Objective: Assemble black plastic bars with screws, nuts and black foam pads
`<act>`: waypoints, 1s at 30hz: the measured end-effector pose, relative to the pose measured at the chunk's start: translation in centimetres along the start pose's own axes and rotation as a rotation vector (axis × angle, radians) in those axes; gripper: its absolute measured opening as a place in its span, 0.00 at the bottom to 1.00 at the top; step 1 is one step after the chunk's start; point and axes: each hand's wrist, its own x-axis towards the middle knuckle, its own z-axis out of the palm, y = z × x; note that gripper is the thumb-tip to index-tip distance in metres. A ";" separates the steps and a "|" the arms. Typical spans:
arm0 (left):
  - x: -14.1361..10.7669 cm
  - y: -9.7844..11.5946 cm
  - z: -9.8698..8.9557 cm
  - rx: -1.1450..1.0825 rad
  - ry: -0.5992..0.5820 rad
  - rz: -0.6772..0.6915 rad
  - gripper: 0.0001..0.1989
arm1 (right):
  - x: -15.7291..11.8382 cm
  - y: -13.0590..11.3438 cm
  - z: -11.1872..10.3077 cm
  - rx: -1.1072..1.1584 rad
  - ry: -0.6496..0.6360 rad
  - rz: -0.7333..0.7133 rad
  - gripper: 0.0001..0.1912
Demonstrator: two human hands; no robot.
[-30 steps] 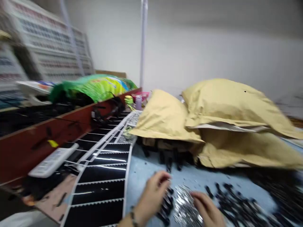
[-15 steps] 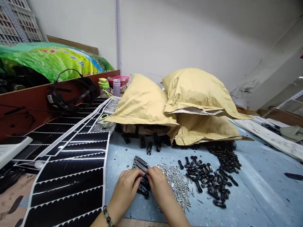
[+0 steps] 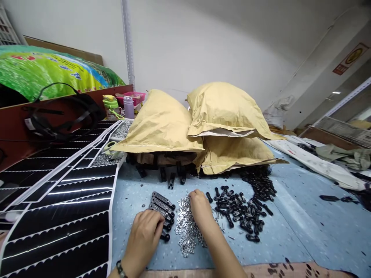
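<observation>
My left hand [image 3: 145,233] is closed over the near end of a row of black plastic arms [image 3: 160,207]. Its fingers are curled, and a dark rounded end [image 3: 165,236] sticks out below the thumb. My right hand [image 3: 200,206] reaches into a heap of small metal nuts [image 3: 185,231], fingertips pinched together and pointing down. Whatever is between those fingertips is hidden. Beside my right wrist lie loose metal screws [image 3: 220,224], partly covered by the forearm. Farther right is a pile of small black plastic pieces [image 3: 240,210].
Stuffed yellow sacks [image 3: 162,123] stand behind the work area, black parts spilling from under them. Black sheets with white scalloped lines [image 3: 63,216] cover the left side. Scissors [image 3: 110,148], a purple bottle [image 3: 128,108] and a pink basket [image 3: 139,96] sit at the back left.
My hands were together at the row of black arms. The right one has moved away to the right, into the nuts; the left stays by the row. The view has turned right.
</observation>
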 end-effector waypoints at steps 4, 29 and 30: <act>-0.3 0.2 -0.3 0.015 -0.045 -0.024 0.10 | 0.5 0.5 0.7 -0.033 -0.051 -0.015 0.15; 0.8 -1.4 -2.4 0.147 -0.516 -0.023 0.36 | -5.6 -6.4 0.6 0.161 -0.210 -0.444 0.08; 0.8 -1.4 -2.4 0.142 -0.515 -0.029 0.36 | -5.6 -6.5 0.7 0.115 -0.185 -0.460 0.08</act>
